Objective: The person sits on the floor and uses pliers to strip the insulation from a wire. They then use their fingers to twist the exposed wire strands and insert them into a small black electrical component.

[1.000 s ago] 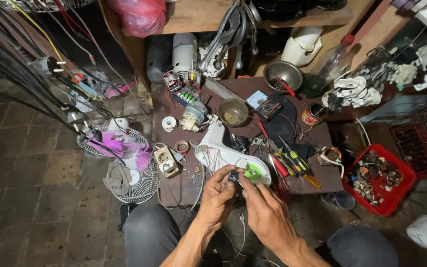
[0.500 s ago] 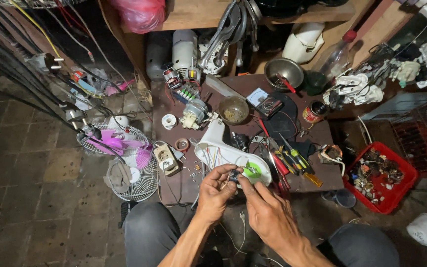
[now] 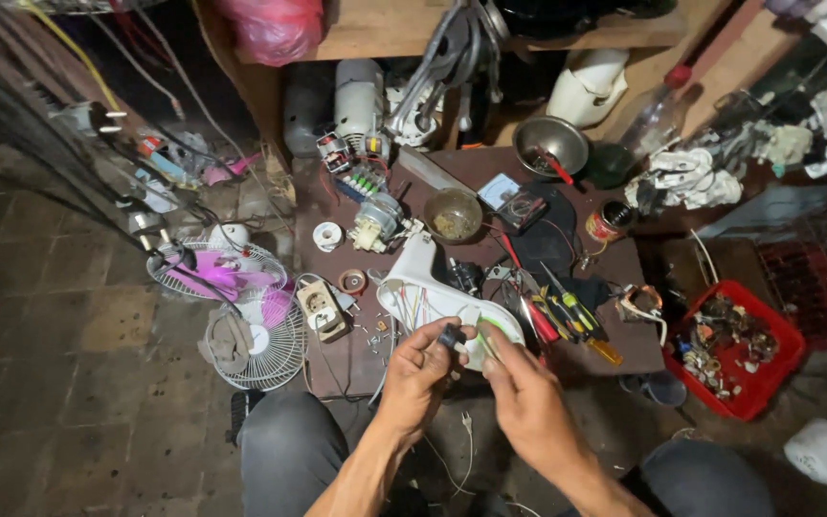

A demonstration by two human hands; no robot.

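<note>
Small black part, pinched at the fingertips of the left hand, sits right between the 2 hands, just in front of the person's knees. The left hand is closed narrowly on it, thumb and forefinger gripping, so this hand is the nearer one; in fact it already has the piece. The part is too small to tell its long axis for sure, though it seems to point up and away from the palm toward the right hand. That right hand is partly curled, its fingertips reaching in toward the black part from the right; whether they actually touch it or hold a thin wire I cannot tell.

Just beyond both hands lies a white plastic housing, open, with thin coloured wires showing inside; its long axis runs diagonally from far-left to near-right, ending at a round green-and-white end just above the right hand's fingers. Right of the hands, red- and yellow-handled screwdrivers lie on the dark board. Left of the left hand are a cream socket block and a small fan grille. Farther right stands a red tray of small metal parts.
</note>
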